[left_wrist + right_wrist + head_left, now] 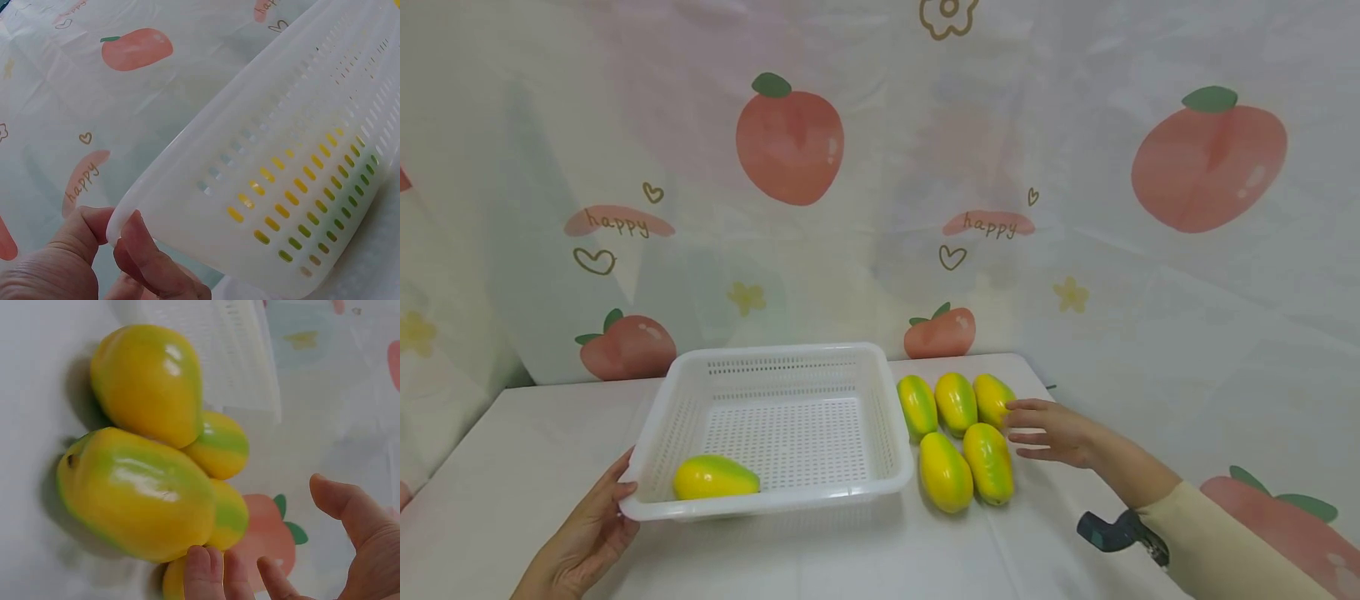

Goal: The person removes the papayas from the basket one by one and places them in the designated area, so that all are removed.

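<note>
A white perforated plastic basket (820, 496) sits on the table, with one yellow-green papaya (715, 477) in its front left corner. My left hand (583, 533) pinches the basket's front left corner; the left wrist view shows thumb and fingers (147, 250) on either side of the rim. Right of the basket, several more papayas lie in two rows, among them a front papaya (946, 472) and a back right papaya (993, 398). My right hand (1048, 432) is beside that back right one, fingers spread and holding nothing. Whether its fingertips touch the fruit, I cannot tell.
A white cloth covers the table (820, 558). Behind it hangs a pale curtain (865, 292) printed with peaches, hearts and flowers. A dark device (1108, 532) is at the right wrist.
</note>
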{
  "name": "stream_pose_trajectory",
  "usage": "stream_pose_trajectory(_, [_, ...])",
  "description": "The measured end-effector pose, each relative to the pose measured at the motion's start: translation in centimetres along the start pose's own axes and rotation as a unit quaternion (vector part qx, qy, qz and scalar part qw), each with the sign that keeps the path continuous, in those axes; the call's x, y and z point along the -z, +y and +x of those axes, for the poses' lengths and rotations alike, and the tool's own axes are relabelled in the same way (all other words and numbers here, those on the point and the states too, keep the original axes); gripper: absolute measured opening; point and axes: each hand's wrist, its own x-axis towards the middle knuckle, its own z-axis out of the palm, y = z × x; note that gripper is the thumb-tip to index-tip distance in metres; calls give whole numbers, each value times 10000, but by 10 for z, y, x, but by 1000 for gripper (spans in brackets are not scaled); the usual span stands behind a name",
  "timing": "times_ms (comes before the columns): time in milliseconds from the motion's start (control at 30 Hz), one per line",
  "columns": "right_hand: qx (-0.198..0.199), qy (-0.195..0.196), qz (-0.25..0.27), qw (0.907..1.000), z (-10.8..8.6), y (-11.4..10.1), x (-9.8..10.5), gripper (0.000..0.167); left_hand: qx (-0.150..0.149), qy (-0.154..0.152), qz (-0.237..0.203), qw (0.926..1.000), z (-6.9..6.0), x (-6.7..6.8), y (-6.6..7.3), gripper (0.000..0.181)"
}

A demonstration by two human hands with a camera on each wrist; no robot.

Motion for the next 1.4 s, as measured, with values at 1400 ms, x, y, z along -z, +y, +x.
stream_pose_trajectory(1400, [1162,-2331,531,9640,43,-131,-212,51,79,391,459,9981,2,1,1,44])
